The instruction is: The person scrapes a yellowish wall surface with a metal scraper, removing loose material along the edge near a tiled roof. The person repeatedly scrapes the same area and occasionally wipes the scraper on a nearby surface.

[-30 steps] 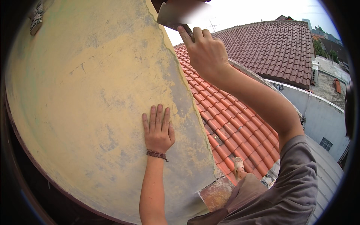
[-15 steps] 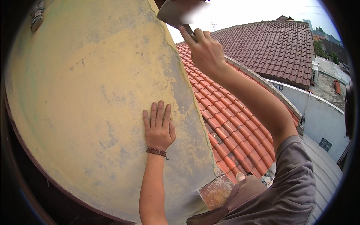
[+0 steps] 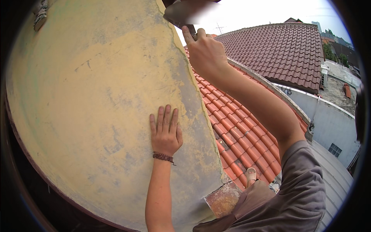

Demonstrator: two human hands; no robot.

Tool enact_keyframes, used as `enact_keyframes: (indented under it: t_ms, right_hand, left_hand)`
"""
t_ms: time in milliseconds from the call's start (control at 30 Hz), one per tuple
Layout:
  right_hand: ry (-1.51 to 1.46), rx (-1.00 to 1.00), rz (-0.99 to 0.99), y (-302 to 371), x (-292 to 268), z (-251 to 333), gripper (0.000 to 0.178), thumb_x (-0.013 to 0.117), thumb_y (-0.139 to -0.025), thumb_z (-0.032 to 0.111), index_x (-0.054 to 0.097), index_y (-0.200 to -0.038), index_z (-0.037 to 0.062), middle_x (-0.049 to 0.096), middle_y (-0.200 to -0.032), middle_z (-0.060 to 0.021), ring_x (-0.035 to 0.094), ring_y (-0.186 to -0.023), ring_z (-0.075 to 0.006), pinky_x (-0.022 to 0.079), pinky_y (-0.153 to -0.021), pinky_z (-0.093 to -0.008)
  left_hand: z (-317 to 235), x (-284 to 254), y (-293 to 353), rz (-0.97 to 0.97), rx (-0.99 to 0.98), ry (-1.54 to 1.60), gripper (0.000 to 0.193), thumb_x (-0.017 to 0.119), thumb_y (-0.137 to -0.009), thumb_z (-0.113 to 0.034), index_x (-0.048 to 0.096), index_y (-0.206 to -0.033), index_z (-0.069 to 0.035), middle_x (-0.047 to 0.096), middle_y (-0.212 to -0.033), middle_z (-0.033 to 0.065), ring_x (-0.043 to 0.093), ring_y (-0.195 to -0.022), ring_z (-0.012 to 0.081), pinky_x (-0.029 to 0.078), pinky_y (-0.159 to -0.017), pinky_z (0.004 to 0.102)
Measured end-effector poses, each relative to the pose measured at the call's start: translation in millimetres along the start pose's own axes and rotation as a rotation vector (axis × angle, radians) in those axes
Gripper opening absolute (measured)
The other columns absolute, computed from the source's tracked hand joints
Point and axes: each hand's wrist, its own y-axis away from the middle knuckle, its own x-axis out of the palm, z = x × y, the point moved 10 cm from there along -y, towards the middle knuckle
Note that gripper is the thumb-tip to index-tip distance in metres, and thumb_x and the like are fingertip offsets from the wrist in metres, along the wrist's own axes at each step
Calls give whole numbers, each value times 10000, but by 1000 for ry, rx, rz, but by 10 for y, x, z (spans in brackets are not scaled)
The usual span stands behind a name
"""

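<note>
My left hand (image 3: 167, 135) lies flat with its fingers out on a wide wall panel (image 3: 116, 89), whose yellow coat is worn to grey in patches. A dark beaded bracelet circles that wrist. Up at the panel's far right edge, my right hand (image 3: 208, 54) is closed around the dark handle of a scraper (image 3: 184, 12), its forefinger stretched along the tool. The scraper has a broad metal blade, partly blurred, beside the panel's edge; whether it touches is hard to tell.
Orange roof tiles (image 3: 239, 135) slope down right of the panel, and my sandalled foot (image 3: 251, 174) stands on them. Beyond are a brown tiled roof (image 3: 270, 50) and a pale wall (image 3: 328, 120). A mottled round piece (image 3: 40, 17) shows at the upper left.
My right hand and the arm have shifted slightly left, the scraper staying by the edge. My left hand stays flat on the panel. More of my sandalled foot has come into view.
</note>
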Motion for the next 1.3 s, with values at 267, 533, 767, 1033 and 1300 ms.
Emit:
enact_keyframes:
  t_ms: [267,533,767,1033,1300]
  right_hand:
    - [-84,21,95,-74,131,-26,632,553,-875,81,382,-1481,34,585,-1063,-235,671,-890,-325,574,-693,-395]
    - [-315,114,19,-127,196,-195,499,488,-938,128,507,-1436,143,628,-911,-179,667,-746,-302,544,-669,-431]
    - [-335,63,62,-295,179,-175,685,536,-804,59,392,-1474,67,651,-892,-235,689,-816,-354,551,-676,-436]
    - [-306,60,184,-369,213,-112,693,534,-812,54,357,-1481,36,646,-946,-230,691,-849,-352,560,-684,-425]
    - [-306,68,266,-440,89,1,620,502,-829,52,410,-1441,20,637,-958,-223,679,-840,-328,559,-681,-418]
  left_hand:
    - [18,5,11,-7,0,0,498,393,-982,-235,471,-1456,-102,404,-1537,110,326,-1452,288,192,-1201,539]
    - [4,-14,-1,-22,8,33,500,465,-942,-215,504,-1422,-82,446,-1497,154,372,-1414,347,209,-1178,565]
    - [-24,-19,-23,-17,13,15,503,467,-943,-218,500,-1426,-82,446,-1498,152,374,-1414,343,209,-1178,565]
    - [-14,-18,-21,-17,7,19,505,471,-942,-216,499,-1428,-85,448,-1497,147,377,-1412,343,204,-1180,563]
    - [25,-20,10,3,-6,2,500,470,-947,-220,501,-1427,-85,446,-1499,146,373,-1415,342,205,-1181,564]
